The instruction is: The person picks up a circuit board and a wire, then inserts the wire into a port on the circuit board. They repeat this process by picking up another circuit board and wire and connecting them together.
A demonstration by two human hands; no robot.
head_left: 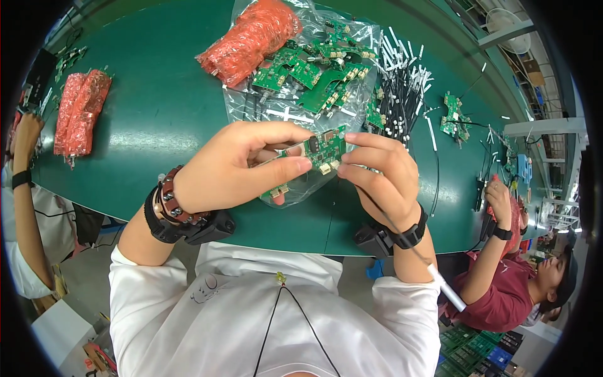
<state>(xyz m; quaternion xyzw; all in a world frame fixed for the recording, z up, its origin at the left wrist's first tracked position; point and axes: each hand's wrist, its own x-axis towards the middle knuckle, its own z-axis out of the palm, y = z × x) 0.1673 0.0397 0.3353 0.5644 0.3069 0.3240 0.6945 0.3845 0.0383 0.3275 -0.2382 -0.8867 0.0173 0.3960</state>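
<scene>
In front of my chest, my left hand point(232, 166) grips a green circuit board point(328, 149), thumb on top and fingers beneath. The board is tilted, with a black component and small cream connectors on it. My right hand point(386, 173) is closed at the board's right end, fingertips pinched close to a connector. From under that hand a thin dark cable runs toward my right forearm, ending in a white sleeve point(446, 289). The cable's other end is hidden by my fingers. Both wrists carry black straps with dark blocks.
Beyond my hands, a pile of circuit boards point(314, 69) lies on a clear plastic bag beside a red bubble-wrap bundle point(251, 41). Black cables with white ends point(402, 88) are heaped to its right. Another red bundle point(81, 113) lies left. Co-workers sit on both sides of the green table point(169, 81).
</scene>
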